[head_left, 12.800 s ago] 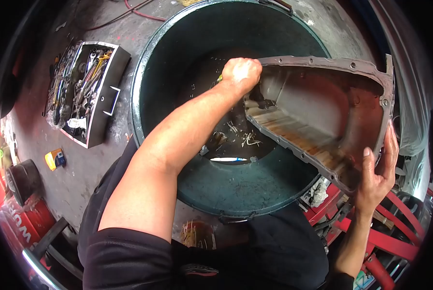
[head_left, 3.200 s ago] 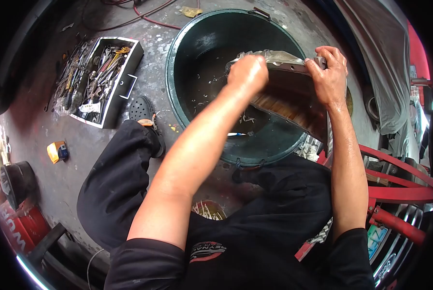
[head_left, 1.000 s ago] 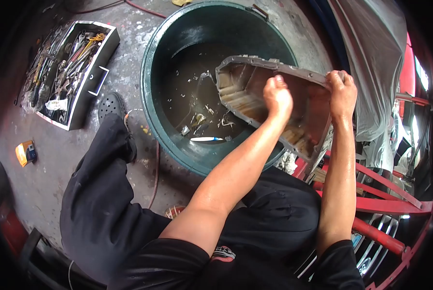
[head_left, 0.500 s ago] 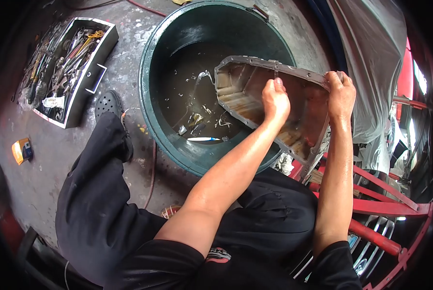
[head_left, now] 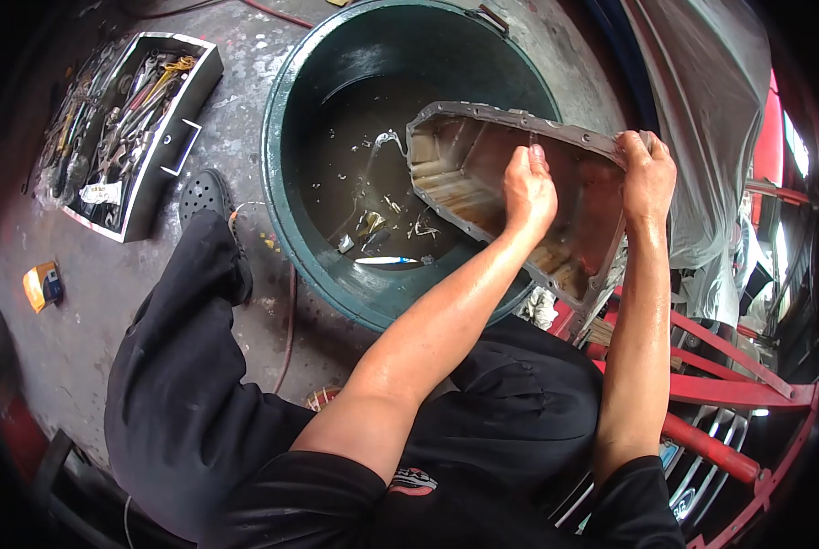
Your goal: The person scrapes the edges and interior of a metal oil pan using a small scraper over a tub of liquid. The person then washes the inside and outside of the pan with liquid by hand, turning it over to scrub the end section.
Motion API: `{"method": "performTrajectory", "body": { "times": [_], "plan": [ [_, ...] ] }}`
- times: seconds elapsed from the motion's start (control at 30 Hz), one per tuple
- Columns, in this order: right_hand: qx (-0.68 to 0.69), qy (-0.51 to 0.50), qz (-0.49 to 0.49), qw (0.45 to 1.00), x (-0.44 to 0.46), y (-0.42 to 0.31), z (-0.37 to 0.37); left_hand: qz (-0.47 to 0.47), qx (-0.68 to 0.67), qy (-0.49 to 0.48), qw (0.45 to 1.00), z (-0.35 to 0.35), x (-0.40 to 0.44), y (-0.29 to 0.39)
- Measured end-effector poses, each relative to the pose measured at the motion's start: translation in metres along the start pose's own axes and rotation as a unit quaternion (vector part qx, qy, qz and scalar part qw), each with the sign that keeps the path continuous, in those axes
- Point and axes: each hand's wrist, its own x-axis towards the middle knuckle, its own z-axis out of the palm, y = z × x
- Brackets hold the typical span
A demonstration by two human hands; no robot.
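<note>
The right hand (head_left: 647, 176) is gripping the upper right corner of a ribbed metal pan (head_left: 579, 206), its fingers folding over the flange. The pan is tilting with its hollow toward the wearer, its narrower end overhanging the inside of a green tub (head_left: 373, 57) and its broader end lying beyond the tub's right rim. The left hand (head_left: 530, 190) is sitting in front of the pan's hollow, thumb pointing up; I cannot tell whether its fingers are closing on anything.

As for progress, the upper wall and floor of the pan are showing mostly plain, dull metal, while brown streaks are marking the lower sloping wall, so that part seems to be remaining. Murky liquid (head_left: 336, 137) is covering the tub's bottom, and scraps (head_left: 371, 222) are lying toward its near edge, beside a slim white-and-blue object (head_left: 385, 261). A tool drawer (head_left: 173, 128) is standing on the floor beyond the tub's left rim.
</note>
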Motion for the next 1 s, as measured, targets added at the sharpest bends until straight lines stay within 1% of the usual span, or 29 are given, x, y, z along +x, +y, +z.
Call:
{"method": "performTrajectory", "body": {
  "times": [0.03, 0.07, 0.1, 0.13, 0.17, 0.2, 0.23, 0.3, 0.33, 0.4, 0.5, 0.57, 0.63, 0.7, 0.73, 0.77, 0.8, 0.83, 0.9, 1.0],
  "plan": [
    [-0.003, 0.006, 0.001, 1.000, 0.000, 0.000, 0.000, -0.011, 0.008, 0.011, 1.000, 0.001, 0.002, -0.001],
    [-0.004, 0.008, 0.002, 1.000, 0.001, 0.002, 0.001, 0.019, -0.005, 0.009, 1.000, 0.005, -0.001, -0.002],
    [-0.010, 0.035, -0.029, 0.999, 0.002, 0.004, 0.005, 0.049, -0.018, 0.009, 0.999, 0.007, -0.005, 0.002],
    [-0.016, 0.061, -0.058, 0.996, 0.001, 0.006, 0.007, 0.048, -0.018, 0.010, 0.999, 0.003, -0.007, 0.004],
    [-0.016, 0.062, -0.058, 0.996, 0.001, 0.007, 0.006, -0.005, -0.050, -0.045, 0.998, -0.003, -0.006, 0.007],
    [-0.006, 0.032, -0.031, 0.999, 0.000, 0.007, 0.003, -0.058, -0.083, -0.100, 0.990, -0.011, -0.004, 0.012],
    [0.004, 0.004, -0.006, 1.000, 0.002, 0.006, 0.000, -0.013, -0.051, -0.124, 0.991, -0.022, 0.002, 0.013],
    [0.003, -0.003, 0.002, 1.000, 0.005, 0.006, -0.002, -0.003, 0.019, -0.137, 0.990, -0.041, 0.006, 0.024],
    [0.001, -0.012, 0.012, 1.000, 0.004, 0.008, -0.003, 0.046, 0.080, -0.137, 0.986, -0.043, 0.013, 0.012],
    [-0.002, -0.008, 0.020, 1.000, 0.005, 0.009, -0.001, 0.060, 0.089, -0.150, 0.983, -0.032, 0.004, 0.013],
    [0.004, -0.002, 0.011, 1.000, 0.008, 0.006, 0.002, 0.171, 0.137, -0.122, 0.968, -0.011, -0.012, 0.030],
    [0.010, 0.000, 0.007, 1.000, 0.005, 0.006, 0.001, 0.175, 0.141, -0.065, 0.972, -0.007, -0.011, 0.024],
    [0.010, -0.001, 0.014, 1.000, 0.004, 0.001, 0.000, 0.098, 0.189, -0.012, 0.977, -0.014, 0.000, 0.027],
    [0.009, 0.003, 0.007, 1.000, 0.003, 0.005, 0.000, 0.113, 0.163, -0.041, 0.979, -0.024, 0.006, 0.028],
    [0.008, 0.006, 0.003, 1.000, 0.002, 0.007, 0.001, 0.032, 0.098, -0.103, 0.989, -0.030, 0.011, 0.028],
    [0.007, 0.004, 0.006, 1.000, 0.002, 0.009, 0.000, -0.052, 0.032, -0.163, 0.985, -0.038, 0.015, 0.027],
    [0.005, -0.002, 0.010, 1.000, 0.003, 0.008, -0.001, 0.013, 0.084, -0.150, 0.985, -0.043, 0.019, 0.023],
    [0.003, -0.008, 0.012, 1.000, 0.006, 0.007, -0.002, -0.054, 0.053, -0.134, 0.988, -0.046, 0.024, 0.018],
    [0.000, -0.001, 0.003, 1.000, 0.007, 0.008, -0.001, 0.035, 0.143, -0.107, 0.983, -0.045, 0.026, 0.012],
    [0.001, 0.002, 0.001, 1.000, 0.003, 0.008, 0.001, 0.073, 0.183, -0.079, 0.977, -0.040, 0.017, 0.018]
  ]
}}
